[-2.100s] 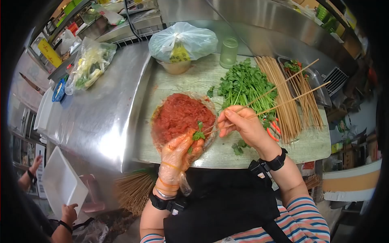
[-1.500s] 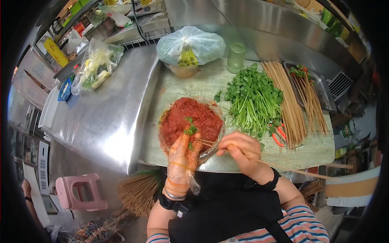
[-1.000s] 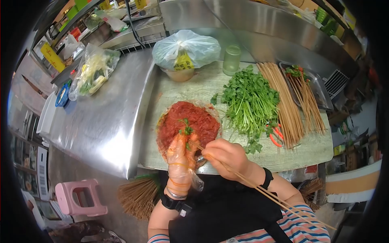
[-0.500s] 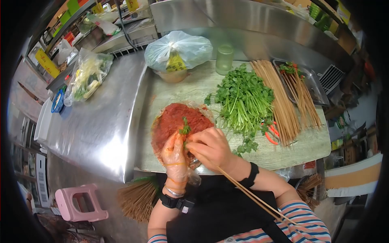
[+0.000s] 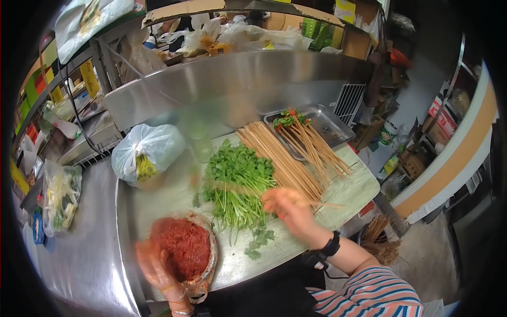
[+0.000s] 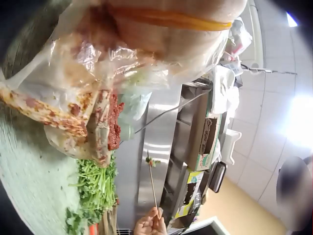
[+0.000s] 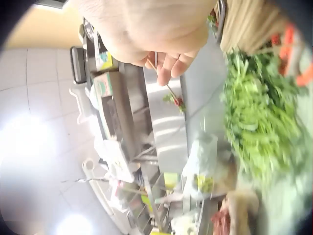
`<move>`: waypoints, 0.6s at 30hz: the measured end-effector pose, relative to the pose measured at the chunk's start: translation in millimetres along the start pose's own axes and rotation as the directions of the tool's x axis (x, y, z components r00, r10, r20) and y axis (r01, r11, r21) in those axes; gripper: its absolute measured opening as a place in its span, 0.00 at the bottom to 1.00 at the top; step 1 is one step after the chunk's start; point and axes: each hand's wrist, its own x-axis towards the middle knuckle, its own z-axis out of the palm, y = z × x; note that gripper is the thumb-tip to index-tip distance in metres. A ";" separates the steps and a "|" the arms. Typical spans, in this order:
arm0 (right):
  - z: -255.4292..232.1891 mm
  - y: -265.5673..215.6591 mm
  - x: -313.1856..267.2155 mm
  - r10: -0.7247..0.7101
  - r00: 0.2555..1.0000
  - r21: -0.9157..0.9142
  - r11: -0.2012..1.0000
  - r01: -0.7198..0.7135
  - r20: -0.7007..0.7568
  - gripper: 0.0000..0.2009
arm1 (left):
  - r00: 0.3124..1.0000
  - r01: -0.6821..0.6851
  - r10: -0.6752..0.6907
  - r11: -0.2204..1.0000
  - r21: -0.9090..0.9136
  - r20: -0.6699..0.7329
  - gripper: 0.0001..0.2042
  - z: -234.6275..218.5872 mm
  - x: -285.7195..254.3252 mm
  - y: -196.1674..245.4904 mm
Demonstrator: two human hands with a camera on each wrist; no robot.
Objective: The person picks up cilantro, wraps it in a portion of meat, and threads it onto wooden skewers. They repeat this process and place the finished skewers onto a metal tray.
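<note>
My right hand (image 5: 293, 214) is raised over the coriander (image 5: 240, 182) and pinches a thin wooden skewer (image 6: 154, 188). At the skewer's tip sits a small bit of green leaf and red (image 7: 178, 102), seen in the right wrist view. The left hand (image 5: 158, 267), in a clear plastic glove with a rubber band at the wrist, is at the left side of a bowl (image 5: 213, 253). Its fingers look loose and hold nothing that shows, though they are blurred. Red minced meat (image 5: 185, 245) fills the bowl.
Many bare skewers (image 5: 280, 158) lie right of the coriander. Several tipped skewers (image 5: 317, 150) rest across a metal tray (image 5: 330, 127) at the back right. A tied plastic bag (image 5: 150, 150) stands behind the bowl. Orange-handled scissors (image 7: 288, 54) lie near the coriander.
The hands worked together over the meat; now they are apart. My right hand has moved right with a skewer, and the left no longer holds the leaf. The head view has turned right.
</note>
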 end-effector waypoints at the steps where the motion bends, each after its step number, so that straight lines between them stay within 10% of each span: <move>1: -16.2 -6.7 16.9 -0.033 0.995 0.015 0.999 0.035 -0.091 0.13 | 1.000 -0.004 0.004 1.000 0.012 0.008 0.25 -0.3 -1.0 -4.0; 13: -157.4 21.7 148.3 0.062 0.769 0.218 0.971 0.101 -0.636 0.20 | 0.987 -0.155 0.148 0.977 0.144 0.057 0.19 -12.5 0.5 -33.2; 18: -108.5 8.8 115.1 0.241 0.933 0.126 0.969 -0.214 -0.266 0.09 | 0.998 -0.042 0.039 0.997 0.064 0.051 0.18 -4.6 -3.1 -17.3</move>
